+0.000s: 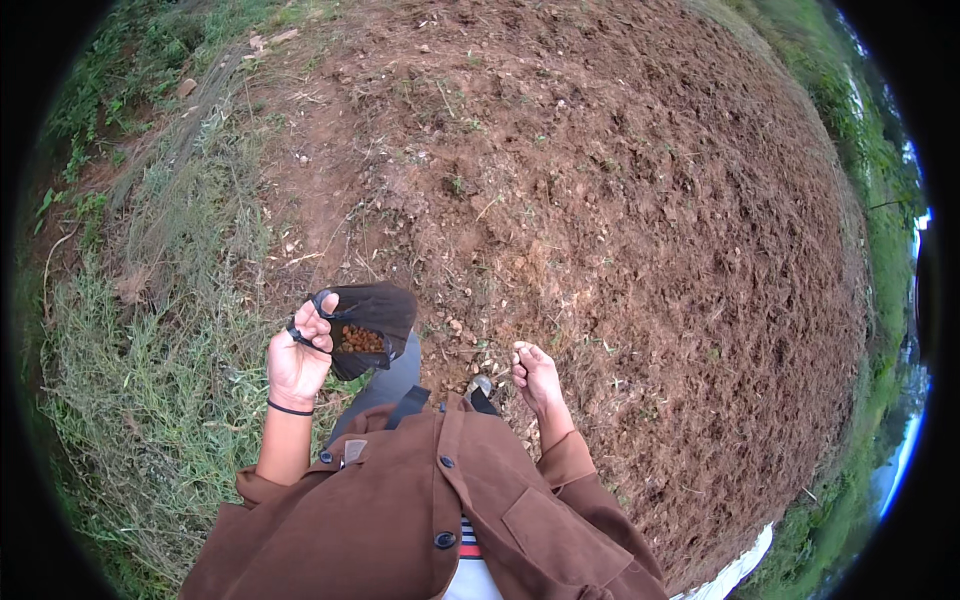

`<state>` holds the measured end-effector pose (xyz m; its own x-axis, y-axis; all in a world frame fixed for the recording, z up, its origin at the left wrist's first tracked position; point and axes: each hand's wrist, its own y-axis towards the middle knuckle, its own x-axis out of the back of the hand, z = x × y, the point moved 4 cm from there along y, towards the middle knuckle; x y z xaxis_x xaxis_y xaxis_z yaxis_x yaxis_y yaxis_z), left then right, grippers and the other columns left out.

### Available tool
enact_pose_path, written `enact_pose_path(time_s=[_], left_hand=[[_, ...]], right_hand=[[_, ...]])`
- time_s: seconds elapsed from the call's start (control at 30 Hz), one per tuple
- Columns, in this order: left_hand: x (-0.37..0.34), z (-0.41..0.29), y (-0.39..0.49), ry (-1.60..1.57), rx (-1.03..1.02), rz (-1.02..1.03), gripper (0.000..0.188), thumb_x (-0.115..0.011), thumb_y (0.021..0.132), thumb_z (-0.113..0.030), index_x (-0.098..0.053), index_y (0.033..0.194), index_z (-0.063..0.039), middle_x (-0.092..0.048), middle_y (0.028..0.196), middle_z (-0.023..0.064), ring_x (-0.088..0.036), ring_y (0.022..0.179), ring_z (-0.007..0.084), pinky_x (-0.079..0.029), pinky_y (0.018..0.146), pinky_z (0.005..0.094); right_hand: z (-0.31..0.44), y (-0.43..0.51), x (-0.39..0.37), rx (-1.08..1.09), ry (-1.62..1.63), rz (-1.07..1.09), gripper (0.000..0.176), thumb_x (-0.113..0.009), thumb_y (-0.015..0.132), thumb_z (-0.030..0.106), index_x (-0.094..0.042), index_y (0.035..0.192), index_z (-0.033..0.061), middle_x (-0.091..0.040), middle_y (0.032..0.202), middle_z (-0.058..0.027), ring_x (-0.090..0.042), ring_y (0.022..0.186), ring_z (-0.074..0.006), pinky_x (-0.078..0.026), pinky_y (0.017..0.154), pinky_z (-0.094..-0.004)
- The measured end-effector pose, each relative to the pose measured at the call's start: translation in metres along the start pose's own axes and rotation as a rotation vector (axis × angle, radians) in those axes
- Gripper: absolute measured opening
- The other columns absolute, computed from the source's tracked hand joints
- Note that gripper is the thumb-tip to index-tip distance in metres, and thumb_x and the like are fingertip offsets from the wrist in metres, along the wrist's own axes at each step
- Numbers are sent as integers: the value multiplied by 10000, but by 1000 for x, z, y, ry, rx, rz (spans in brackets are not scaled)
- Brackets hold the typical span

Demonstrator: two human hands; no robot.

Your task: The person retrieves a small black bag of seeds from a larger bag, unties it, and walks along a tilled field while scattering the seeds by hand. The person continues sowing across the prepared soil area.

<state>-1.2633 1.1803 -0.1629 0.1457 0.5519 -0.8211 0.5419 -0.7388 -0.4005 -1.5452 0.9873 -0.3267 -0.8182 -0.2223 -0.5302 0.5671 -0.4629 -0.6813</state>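
My left hand (304, 352) grips the handle loops of a black plastic bag (390, 307), which hangs at the left in front of my body. Through the bag's mouth, many small orange-brown pieces (360, 340) show inside; they look like seeds or granules, but their kind is unclear. Out over the soil to the right, my right hand (536, 375) has its fingers curled closed, the thumb against the forefinger. No object shows in it, though the inside of the fist is hidden. The hands are well apart.
Rough, tilled reddish-brown soil (637, 247) with dry stalks and small clods spreads ahead and to the right. Tall grass and weeds (172, 375) border it on the left. Stones (266, 41) lie at the upper left. A white sheet (731, 570) shows at the lower right.
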Motion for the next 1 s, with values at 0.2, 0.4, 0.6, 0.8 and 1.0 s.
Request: enact_pose_path(time_s=[0.2, 0.4, 0.6, 0.8, 1.0], left_hand=[[17, -43, 55, -70, 49, -5, 410, -433, 774, 62, -466, 1183, 62, -526, 1167, 200, -562, 767, 139, -492, 625, 204], [23, -91, 103, 6, 59, -88, 410, -433, 770, 56, -457, 1180, 59, -543, 1134, 173, -530, 722, 110, -481, 613, 201], [35, -138, 149, 15, 103, -20, 406, -427, 770, 70, -493, 1170, 34, -550, 1156, 165, -561, 757, 127, -486, 632, 202], [40, -172, 180, 26, 117, -44, 418, -432, 780, 60, -461, 1196, 42, -542, 1166, 159, -559, 765, 120, -478, 631, 201], [37, -190, 199, 44, 142, -21, 444, -432, 764, 66, -445, 1208, 51, -556, 1136, 145, -543, 746, 110, -478, 630, 196]], right_hand=[[40, 81, -76, 188, -150, -86, 250, -434, 944, 185, -407, 1180, 109, -426, 672, 11, -342, 491, -45, -278, 388, -179], [38, 116, -116, 131, 147, -58, 149, -436, 909, 69, -483, 1045, 30, -509, 793, -52, -441, 594, -102, -387, 503, -208], [13, 98, -161, 76, 302, 17, 304, -436, 834, -61, -443, 1138, -54, -562, 1013, -164, -582, 904, -231, -499, 838, -321], [21, 95, -204, 137, 236, 117, 249, -480, 862, -11, -473, 1109, -37, -568, 944, -120, -566, 794, -182, -501, 715, -262], [41, 133, -207, 166, 68, -25, 186, -408, 935, 94, -461, 1104, 38, -483, 735, -27, -387, 542, -88, -344, 485, -216]])
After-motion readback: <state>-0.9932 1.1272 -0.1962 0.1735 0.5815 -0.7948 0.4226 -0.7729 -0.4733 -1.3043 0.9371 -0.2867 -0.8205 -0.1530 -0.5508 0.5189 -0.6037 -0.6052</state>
